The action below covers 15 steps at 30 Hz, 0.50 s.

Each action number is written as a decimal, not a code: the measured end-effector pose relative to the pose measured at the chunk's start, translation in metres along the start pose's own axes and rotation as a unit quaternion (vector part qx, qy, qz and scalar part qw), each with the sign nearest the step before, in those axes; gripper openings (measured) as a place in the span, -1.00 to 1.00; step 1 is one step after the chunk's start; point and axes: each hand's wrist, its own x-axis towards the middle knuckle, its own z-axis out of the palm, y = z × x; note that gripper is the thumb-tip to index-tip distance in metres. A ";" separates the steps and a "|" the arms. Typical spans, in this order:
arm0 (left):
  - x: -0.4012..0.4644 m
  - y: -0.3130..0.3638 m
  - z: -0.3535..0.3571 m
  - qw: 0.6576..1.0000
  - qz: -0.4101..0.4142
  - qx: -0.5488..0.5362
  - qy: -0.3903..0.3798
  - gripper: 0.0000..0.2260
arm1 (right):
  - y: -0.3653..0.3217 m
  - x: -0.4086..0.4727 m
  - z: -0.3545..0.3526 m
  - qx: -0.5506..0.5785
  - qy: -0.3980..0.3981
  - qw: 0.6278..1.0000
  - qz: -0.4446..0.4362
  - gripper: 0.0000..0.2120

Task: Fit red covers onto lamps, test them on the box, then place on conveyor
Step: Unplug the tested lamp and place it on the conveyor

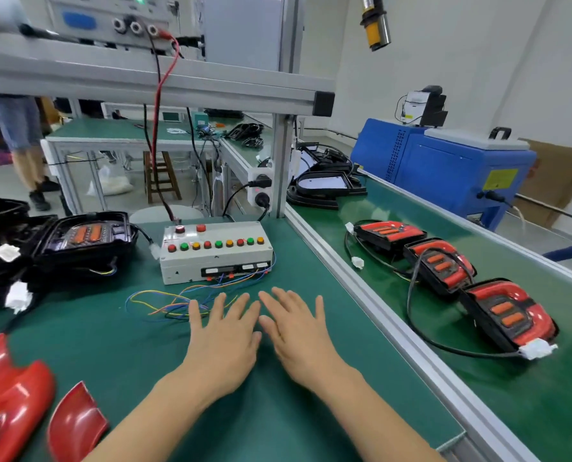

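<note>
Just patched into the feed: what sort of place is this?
Most likely a factory assembly line for vehicle lamps: a green conveyor carrying finished red lamps, a push-button test box, and loose red covers on the bench.

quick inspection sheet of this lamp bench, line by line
surface: green mat bench, green conveyor belt alongside on the right
job's things: grey test box with coloured buttons; three red-covered lamps on the conveyor; uncovered black lamp left of the box; loose glossy red covers near left
clutter: nothing seen
grippers: left hand and right hand flat on the mat, fingers straight, holding nothing
cables: loose coloured wires from the box; red lead overhead
surroundings: blue machine cabinet beyond the conveyor
</note>
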 end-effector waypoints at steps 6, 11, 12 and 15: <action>-0.020 -0.028 -0.001 0.998 -0.040 0.024 0.050 -0.52 | -0.040 0.008 0.016 -0.007 0.009 0.999 -0.038 -0.53; -0.036 -0.048 -0.007 0.995 -0.052 0.013 0.088 -0.48 | -0.066 0.014 0.020 -0.006 0.021 0.998 -0.064 -0.52; -0.038 -0.053 -0.009 0.994 -0.055 0.011 0.097 -0.47 | -0.071 0.015 0.020 -0.002 0.027 0.997 -0.070 -0.52; -0.045 -0.067 -0.017 0.990 -0.068 0.017 0.123 -0.47 | -0.085 0.018 0.020 -0.001 0.038 0.995 -0.089 -0.51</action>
